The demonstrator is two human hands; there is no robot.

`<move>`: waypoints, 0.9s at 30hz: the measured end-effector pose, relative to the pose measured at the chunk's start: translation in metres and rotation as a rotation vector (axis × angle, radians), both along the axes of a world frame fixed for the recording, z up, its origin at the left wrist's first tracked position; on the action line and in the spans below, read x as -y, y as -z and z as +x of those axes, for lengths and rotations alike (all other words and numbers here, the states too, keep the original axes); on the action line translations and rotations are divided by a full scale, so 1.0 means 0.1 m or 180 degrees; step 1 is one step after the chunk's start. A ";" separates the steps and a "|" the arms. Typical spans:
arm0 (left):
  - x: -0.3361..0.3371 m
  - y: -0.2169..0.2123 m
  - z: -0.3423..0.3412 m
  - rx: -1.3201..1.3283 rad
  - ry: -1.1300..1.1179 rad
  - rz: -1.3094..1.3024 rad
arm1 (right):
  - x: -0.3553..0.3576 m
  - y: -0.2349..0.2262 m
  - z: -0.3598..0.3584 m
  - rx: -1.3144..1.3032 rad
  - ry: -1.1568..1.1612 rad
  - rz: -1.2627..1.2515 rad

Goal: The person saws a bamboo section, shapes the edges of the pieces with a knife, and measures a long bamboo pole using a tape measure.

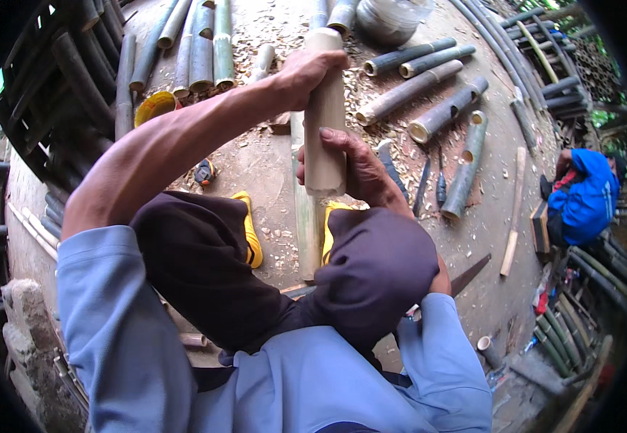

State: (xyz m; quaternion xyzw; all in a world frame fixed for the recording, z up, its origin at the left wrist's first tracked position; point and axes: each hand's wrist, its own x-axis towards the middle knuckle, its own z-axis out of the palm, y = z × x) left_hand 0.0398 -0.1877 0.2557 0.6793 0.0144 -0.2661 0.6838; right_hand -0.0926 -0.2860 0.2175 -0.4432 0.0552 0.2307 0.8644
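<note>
**Both hands on a peeled bamboo section, seated over a chip-strewn floor**

Landmark: the peeled bamboo section (325,119), pale, upright, at frame centre above the knees.

- Concrete floor (255,155) under and all around the section, covered in shavings and chips.
- Person in a light blue shirt, dark trousers, sitting low; knees below the section, yellow shoes (250,229) just below and to either side of its lower end.
- Second person in a blue jacket (586,196), far right of the section, crouched at the floor's edge, well apart.
- Stack of green bamboo poles (196,47) up and left of the section; row of grey cut bamboo tubes (429,90) up and right of it.
- Long split bamboo strip (305,216) lying on the floor directly beneath the section, running down between the shoes.
- Left hand (306,72) closed around the section's upper part, arm stretched across from lower left.
- Right hand (353,169) wrapped around the lower part, thumb pressed on the front face, fingers curled behind.
- Saw blade (471,274) down and right of the section, by the right knee.
- Small hand tools (432,180), possibly chisels or knives, just right of the section; too small to tell.
</note>
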 end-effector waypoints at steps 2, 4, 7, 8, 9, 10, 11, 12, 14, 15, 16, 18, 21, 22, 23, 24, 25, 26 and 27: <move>0.16 -0.09 -0.02 -0.0291 0.0369 -0.0820 | 0.07 -0.10 -0.17 0.0042 0.0155 0.0434; 0.14 -0.07 -0.02 -0.0625 0.0610 -0.1448 | 0.08 -0.08 -0.32 0.0043 -0.0056 0.1086; 0.00 0.19 -0.18 -0.0626 0.0516 -0.1773 | 0.06 0.02 -0.51 -0.0209 0.0102 0.0309; 0.00 0.25 -0.26 -0.0600 0.0425 -0.1747 | 0.08 0.00 -0.56 -0.0261 0.0178 -0.0064; -0.03 0.32 -0.33 -0.0474 0.0455 -0.1570 | 0.05 0.06 -0.59 -0.0249 0.0217 -0.0446; -0.10 0.39 -0.37 -0.0403 0.0167 -0.1438 | -0.02 0.24 -0.61 -0.0020 0.0259 -0.1012; 0.01 0.46 -0.43 -0.0085 -0.0111 -0.1343 | 0.07 0.24 -0.68 0.0155 0.0340 -0.1871; 0.11 0.53 -0.48 0.0226 -0.0410 -0.1238 | 0.14 0.24 -0.73 0.0327 0.0389 -0.2724; -0.04 0.82 -0.52 0.0390 -0.0821 -0.1186 | 0.02 0.55 -0.75 0.0529 0.0541 -0.3098; -0.31 0.94 -0.56 0.0208 -0.0837 -0.1183 | -0.20 0.62 -0.73 0.0383 0.0310 -0.3128; -0.35 0.96 -0.65 -0.0076 -0.0762 -0.1415 | -0.21 0.57 -0.76 0.0155 0.0142 -0.3403; -0.47 1.16 -0.58 -0.0716 -0.0321 -0.1924 | -0.06 0.84 -0.74 0.0353 -0.0318 -0.2481; -0.72 1.49 -0.56 -0.1033 -0.0606 -0.2546 | -0.21 1.17 -0.74 -0.0419 -0.0514 -0.1461; -0.79 1.56 -0.60 -0.1078 -0.0654 -0.2471 | -0.30 1.26 -0.74 -0.0576 -0.0535 -0.1398; -0.80 1.54 -0.66 -0.0732 -0.0812 -0.1878 | -0.35 1.39 -0.74 0.0175 -0.0341 -0.2422; -0.82 1.55 -0.69 -0.0355 -0.0975 -0.1270 | -0.45 1.38 -0.75 0.0529 -0.0031 -0.2910; -0.80 1.58 -0.72 -0.0025 -0.1052 -0.0878 | -0.48 1.43 -0.74 0.0449 0.0054 -0.3110; -0.75 1.61 -0.75 0.0425 -0.1207 -0.0500 | -0.51 1.47 -0.74 0.0361 0.0152 -0.3314; -0.65 1.65 -0.81 0.0599 -0.1629 -0.0212 | -0.50 1.51 -0.75 0.0461 0.0226 -0.3543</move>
